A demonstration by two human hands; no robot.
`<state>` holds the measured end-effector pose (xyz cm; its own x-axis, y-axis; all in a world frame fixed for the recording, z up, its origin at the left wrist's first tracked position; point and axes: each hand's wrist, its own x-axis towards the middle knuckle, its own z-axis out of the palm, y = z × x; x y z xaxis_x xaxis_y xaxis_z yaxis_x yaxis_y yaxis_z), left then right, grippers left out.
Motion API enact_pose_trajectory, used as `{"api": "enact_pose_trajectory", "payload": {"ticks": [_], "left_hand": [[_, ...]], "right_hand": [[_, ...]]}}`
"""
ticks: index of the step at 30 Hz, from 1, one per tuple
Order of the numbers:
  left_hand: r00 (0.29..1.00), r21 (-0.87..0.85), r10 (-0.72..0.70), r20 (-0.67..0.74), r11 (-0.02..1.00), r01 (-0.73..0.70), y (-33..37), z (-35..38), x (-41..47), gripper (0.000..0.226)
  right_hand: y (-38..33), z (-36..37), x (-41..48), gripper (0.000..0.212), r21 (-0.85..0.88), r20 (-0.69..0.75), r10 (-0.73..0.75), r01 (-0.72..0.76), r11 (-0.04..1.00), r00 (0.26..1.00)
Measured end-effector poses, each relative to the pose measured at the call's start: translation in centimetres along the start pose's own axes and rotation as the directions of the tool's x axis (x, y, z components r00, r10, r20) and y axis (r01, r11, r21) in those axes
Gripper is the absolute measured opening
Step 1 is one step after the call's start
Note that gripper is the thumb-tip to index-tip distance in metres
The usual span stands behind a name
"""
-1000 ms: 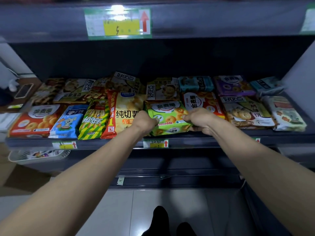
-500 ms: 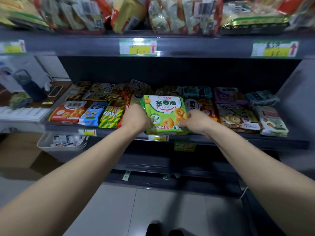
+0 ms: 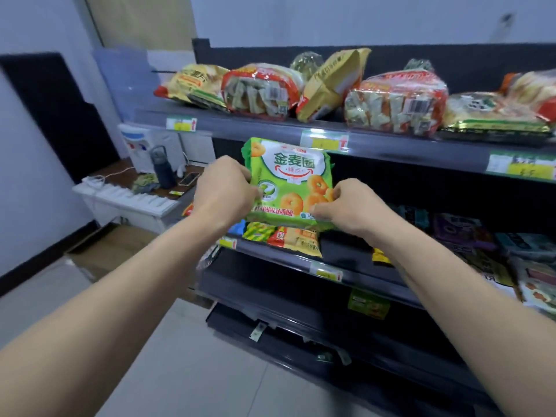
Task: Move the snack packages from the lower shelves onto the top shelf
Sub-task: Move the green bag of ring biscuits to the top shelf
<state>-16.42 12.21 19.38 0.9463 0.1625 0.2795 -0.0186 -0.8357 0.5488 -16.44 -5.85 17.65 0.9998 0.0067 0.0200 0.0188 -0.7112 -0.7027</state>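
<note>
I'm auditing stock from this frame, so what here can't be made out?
Head view only.
Price tag on the top shelf: writing washed out by glare.
Lower-shelf packages at right: too dark to read, cut off by the right edge.
Packages behind the green snack package: hidden by it, the left hand and the right hand.

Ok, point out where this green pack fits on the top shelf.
Bare room: the top shelf's left end, beside the yellow chip bag. Rightward the bags lie crowded edge to edge; only a narrow gap between the tilted yellow bag and the red-trimmed cracker bag.
</note>
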Motion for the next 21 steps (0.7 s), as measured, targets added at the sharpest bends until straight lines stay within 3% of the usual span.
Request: {"api": "enact_pose_trajectory", "payload": {"ticks": [7, 10, 13, 16, 21], "left_hand": [[0.973, -0.228, -0.004, -0.232, 0.972, -0.050, -0.6, -6.6, 3.7, 0.013], [0.951, -0.327, -0.015, -0.309, 0.940, -0.092, -1.7, -8.1, 6.2, 0.014], [0.928, -0.403, 0.005, -0.372, 0.900, -0.167, -3.0, -9.4, 9.7, 0.016], [0.905, -0.416, 0.040, -0.424, 0.879, -0.234, -4.4, -10.7, 14.1, 0.014], [0.905, -0.453, 0.099, -0.413, 0.840, -0.299, -6.6, -12.2, 22.9, 0.016]], "right_hand": [[-7.3, -1.4, 3.3, 0.019, 0.085, -0.173, -0.219, 0.236, 0.968, 0.960], [-10.4, -1.5, 5.6, 0.029, 0.119, -0.242, -0.288, 0.323, 0.939, 0.927], [-13.2, -0.8, 8.6, 0.029, 0.101, -0.290, -0.313, 0.354, 0.930, 0.905], [-16.0, 0.1, 12.0, 0.010, 0.047, -0.345, -0.310, 0.346, 0.937, 0.886], [-20.7, 1.4, 18.8, 0.006, 0.055, -0.410, -0.254, 0.301, 0.952, 0.876]]}}
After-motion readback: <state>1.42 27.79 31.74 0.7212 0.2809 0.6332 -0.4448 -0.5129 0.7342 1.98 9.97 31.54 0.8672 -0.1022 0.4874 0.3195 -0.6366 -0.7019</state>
